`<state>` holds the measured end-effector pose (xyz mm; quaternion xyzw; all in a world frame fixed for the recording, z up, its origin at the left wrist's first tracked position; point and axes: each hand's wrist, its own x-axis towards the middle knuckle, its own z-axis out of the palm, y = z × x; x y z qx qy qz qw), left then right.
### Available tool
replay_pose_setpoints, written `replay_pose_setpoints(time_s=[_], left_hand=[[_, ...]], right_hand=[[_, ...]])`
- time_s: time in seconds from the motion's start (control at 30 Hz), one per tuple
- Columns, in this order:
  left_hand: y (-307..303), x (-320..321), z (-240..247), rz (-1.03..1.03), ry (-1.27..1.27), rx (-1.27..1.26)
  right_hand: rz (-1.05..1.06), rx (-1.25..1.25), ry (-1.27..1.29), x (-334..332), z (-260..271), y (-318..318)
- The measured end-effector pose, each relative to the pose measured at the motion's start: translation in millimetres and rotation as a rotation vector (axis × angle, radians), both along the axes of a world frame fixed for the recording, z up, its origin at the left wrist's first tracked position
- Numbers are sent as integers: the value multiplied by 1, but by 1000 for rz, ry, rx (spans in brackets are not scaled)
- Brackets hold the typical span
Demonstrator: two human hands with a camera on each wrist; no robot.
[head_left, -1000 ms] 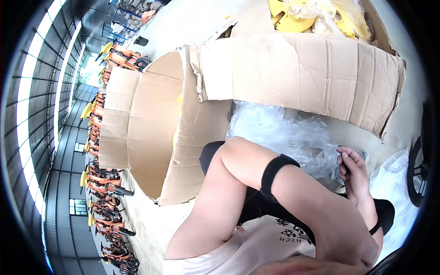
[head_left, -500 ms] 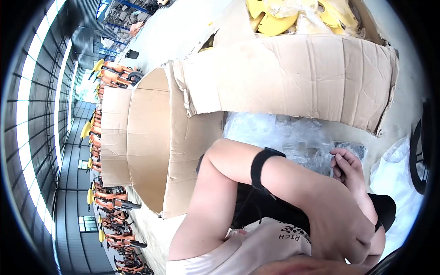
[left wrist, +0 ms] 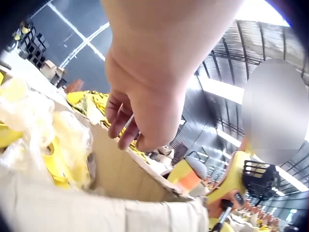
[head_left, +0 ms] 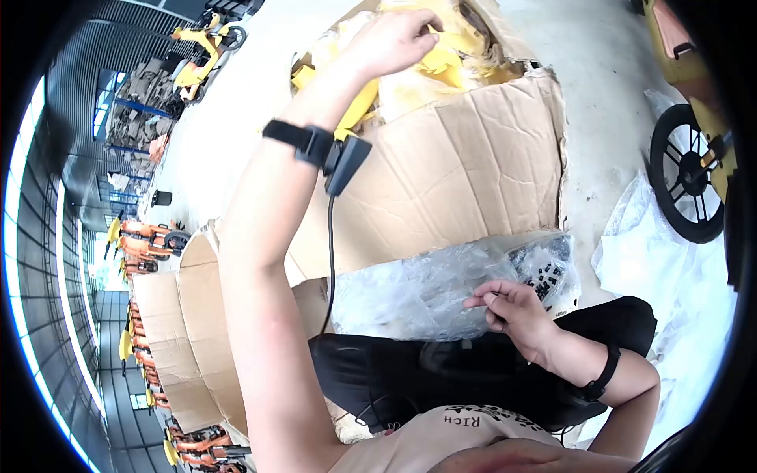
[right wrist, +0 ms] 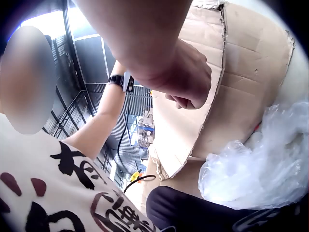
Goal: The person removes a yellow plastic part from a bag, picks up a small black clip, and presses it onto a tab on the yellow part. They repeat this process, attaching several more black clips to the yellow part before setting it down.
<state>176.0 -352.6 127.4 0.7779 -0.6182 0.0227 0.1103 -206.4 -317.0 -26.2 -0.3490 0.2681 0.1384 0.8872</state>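
- Currently, the left hand [head_left: 398, 41] is raised over a large open brown cardboard carton [head_left: 441, 173]; its fingers hang loosely bent, and nothing is seen in its hold.
- Glossy yellow plastic parts [head_left: 443, 69], partly wrapped in clear film, lie inside the carton, just below and beside the left hand; contact cannot be confirmed.
- In the left wrist view, the fingers point downward near the carton's far wall, with the wrapped yellow parts to one side.
- The right hand [head_left: 516, 311] is held low before the body, fingers bent and thumb near the forefinger; whether it grips a small piece cannot be told.
- Just beside the right hand is a clear plastic bag of small black pieces [head_left: 546, 276].
- Crumpled translucent plastic film [head_left: 410, 288] lies between the carton and the person's black trousers [head_left: 489, 363].
- A black strap with a dark wedge-shaped device [head_left: 348, 164] is worn on the left wrist; a thin black cable [head_left: 332, 252] runs down from it.
- Brown cardboard flaps [head_left: 185, 339] stand left of the carton.
- At right, a black spoked wheel [head_left: 688, 162] stands near pale plastic sheeting [head_left: 627, 244] on the floor.
- Orange vehicles [head_left: 146, 246] are lined up at far left.
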Motion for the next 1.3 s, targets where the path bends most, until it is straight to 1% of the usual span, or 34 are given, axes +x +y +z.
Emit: replay_pose_setpoints(time_s=[0.03, 0.1, 0.17, 0.2, 0.23, 0.3, 0.37, 0.4, 0.43, 0.5, 0.57, 0.63, 0.7, 0.77, 0.83, 0.87, 0.9, 0.97, 1.0, 1.03, 1.1, 1.13, 1.2, 1.23, 1.3], left_hand=[[-20, 31, -11, 29, -42, 68], [-48, 68, -33, 91, -142, 223], [-73, 93, -61, 148, -32, 460], [-84, 107, -80, 155, 71, 550], [-95, 118, -95, 109, 126, 684], [-108, 118, -118, 186, 21, 802], [-117, 122, -137, 325, 248, 906], [-119, 110, -139, 356, 250, 937], [-119, 99, -139, 372, 295, 942], [-117, 84, -140, 300, 231, 1003], [-123, 100, -156, 319, 213, 1040], [-120, 109, -156, 342, 195, 1069], [-105, 109, -140, 334, 248, 955], [-91, 107, -124, 325, 197, 937], [-77, 105, -106, 181, 91, 872], [-71, 95, -91, 132, -10, 881], [-62, 92, -82, 134, -20, 888], [-46, 86, -59, -26, -240, 686], [-40, 83, -48, 50, -337, 627], [-31, 79, -35, 56, -347, 626], [-13, 73, -6, 290, -358, 328], [-2, 67, 8, 292, -370, 326], [23, 50, 38, 481, -426, 46], [39, 40, 51, 435, -417, -128], [71, 29, 75, 495, -480, -319]], right_hand=[[-19, -1, 4, 2, 2, -1], [17, 17, 43, 7, 4, -4], [9, 31, 41, 9, 4, -9], [28, 40, 55, 10, 7, -12], [46, 48, 71, 10, 11, -15], [15, 75, 63, 12, 15, -20], [44, 73, 26, 15, 19, -24], [41, 79, 21, 17, 20, -26], [29, 85, 17, 18, 19, -27], [18, 85, 17, 20, 18, -29], [10, 82, 4, 21, 15, -29], [5, 73, -11, 21, 13, -29], [2, 23, -11, 19, 9, -28], [-15, 10, -13, 17, 8, -28], [-28, -7, -23, 17, 8, -27], [-31, -37, -27, 16, 8, -27], [-32, -61, -29, 16, 10, -25], [-23, -80, -48, 16, 14, -23], [-10, -102, -56, 16, 12, -20], [5, -126, -62, 16, 11, -18], [-1, -150, -70, 15, 8, -16], [1, -172, -65, 15, 7, -15], [-34, -175, -92, 14, 5, -15], [-67, -177, -105, 13, 4, -16], [-79, -194, -145, 13, 5, -16]])
